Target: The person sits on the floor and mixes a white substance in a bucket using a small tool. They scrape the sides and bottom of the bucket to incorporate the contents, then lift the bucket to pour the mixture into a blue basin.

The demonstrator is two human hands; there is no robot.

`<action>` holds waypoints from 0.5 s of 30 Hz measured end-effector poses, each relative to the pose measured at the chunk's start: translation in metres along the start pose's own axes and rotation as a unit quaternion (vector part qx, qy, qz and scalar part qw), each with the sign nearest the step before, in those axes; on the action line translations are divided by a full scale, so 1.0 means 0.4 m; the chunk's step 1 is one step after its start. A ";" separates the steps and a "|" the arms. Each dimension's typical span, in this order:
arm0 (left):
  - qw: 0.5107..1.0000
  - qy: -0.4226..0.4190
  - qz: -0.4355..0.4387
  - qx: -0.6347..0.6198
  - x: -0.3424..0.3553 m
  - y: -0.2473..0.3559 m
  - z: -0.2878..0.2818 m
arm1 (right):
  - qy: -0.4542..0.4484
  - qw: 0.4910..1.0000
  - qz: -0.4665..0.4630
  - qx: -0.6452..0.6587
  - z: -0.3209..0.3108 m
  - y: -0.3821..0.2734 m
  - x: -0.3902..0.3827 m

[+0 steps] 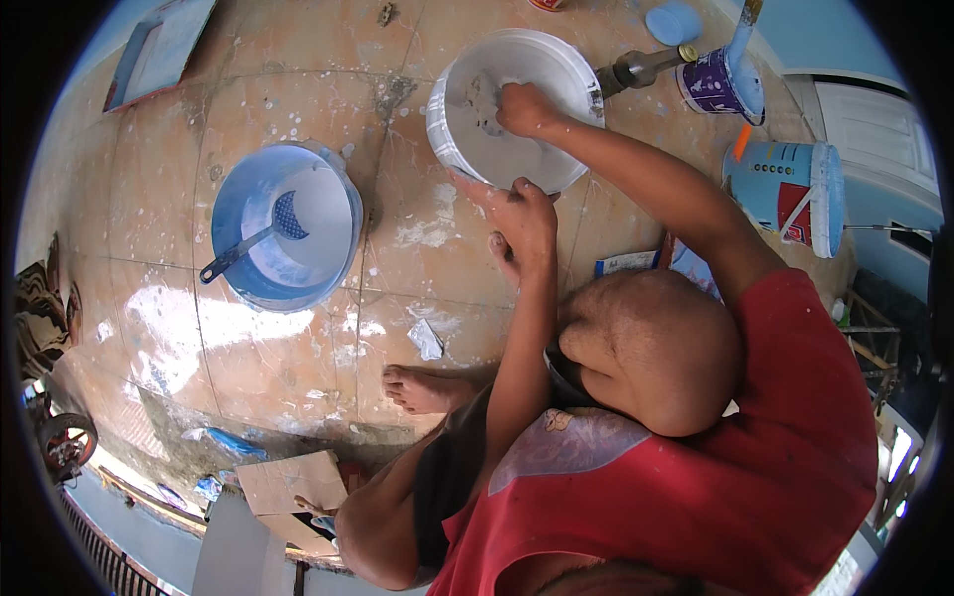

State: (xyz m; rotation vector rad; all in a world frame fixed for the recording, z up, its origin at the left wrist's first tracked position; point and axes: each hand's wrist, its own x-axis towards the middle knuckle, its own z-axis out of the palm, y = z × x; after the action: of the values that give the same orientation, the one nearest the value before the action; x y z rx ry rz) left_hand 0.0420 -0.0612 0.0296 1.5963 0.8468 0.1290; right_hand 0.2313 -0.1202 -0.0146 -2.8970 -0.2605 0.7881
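Observation:
A white bucket stands tilted on the tiled floor in front of me, pale grey-white stuff with dark specks inside. My left hand holds its near rim, thumb at the edge and fingers along the outer wall. Inside the bucket is my right hand, its fingers curled together against the stuff; whatever they may hold is hidden. To the left sits a blue basin with whitish residue. Across its rim rests a slotted skimmer with a dark handle.
Beyond the bucket lie a dark glass bottle, a purple paint pail holding a brush, and a blue cup. A light blue paint bucket lies to the right. A crumpled wrapper and a cardboard box are nearer me.

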 end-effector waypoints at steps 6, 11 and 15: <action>0.994 0.009 -0.041 -0.097 0.007 -0.007 -0.043 | 0.077 0.996 -0.028 -0.018 -0.051 -0.056 -0.042; 0.999 0.018 -0.033 -0.021 -0.001 -0.014 0.001 | -0.043 0.999 0.003 0.010 0.003 -0.028 -0.033; 0.999 -0.002 -0.042 -0.021 0.004 -0.010 -0.006 | 0.014 0.996 -0.081 -0.044 0.007 -0.010 -0.023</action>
State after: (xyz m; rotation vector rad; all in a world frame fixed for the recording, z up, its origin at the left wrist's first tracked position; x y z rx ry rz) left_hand 0.0400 -0.0587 0.0258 1.5186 0.9022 0.0834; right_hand 0.2214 -0.1179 -0.0119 -2.9186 -0.5312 0.7249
